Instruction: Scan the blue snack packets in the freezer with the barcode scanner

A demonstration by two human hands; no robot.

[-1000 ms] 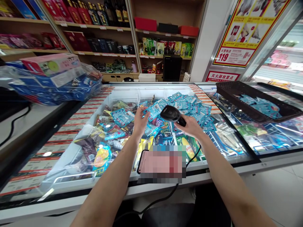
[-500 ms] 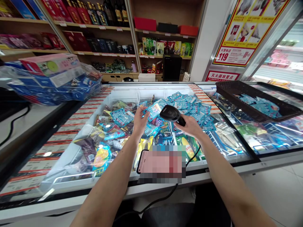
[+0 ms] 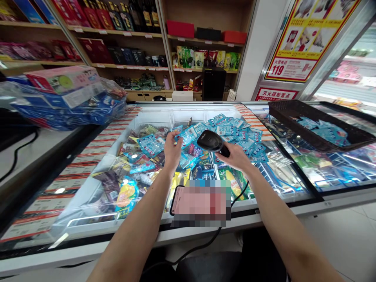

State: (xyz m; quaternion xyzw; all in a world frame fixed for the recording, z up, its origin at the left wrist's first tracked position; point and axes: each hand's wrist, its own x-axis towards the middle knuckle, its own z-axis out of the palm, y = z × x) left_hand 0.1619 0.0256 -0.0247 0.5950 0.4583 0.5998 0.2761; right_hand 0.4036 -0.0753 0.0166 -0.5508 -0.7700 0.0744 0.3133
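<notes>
My right hand is closed around the handle of a black barcode scanner, whose head points left. Just left of it, my left hand pinches the near left end of a light blue packet. The packet is tilted, its printed face turned up. Behind and to the right lies a heap of similar blue packets on the freezer's glass top. Another blue packet lies to the left of my left hand. A phone, partly blurred out, rests at the freezer's near edge between my forearms.
A dark basket with blue packets stands on the right. On the left are plastic-wrapped boxes. The scanner's cable runs past the phone and over the near edge. Price labels line the freezer; stocked shelves stand behind.
The blue packet in my left hand has tilted and shifted slightly left, with the left hand turning a little. The scanner has moved slightly left.
</notes>
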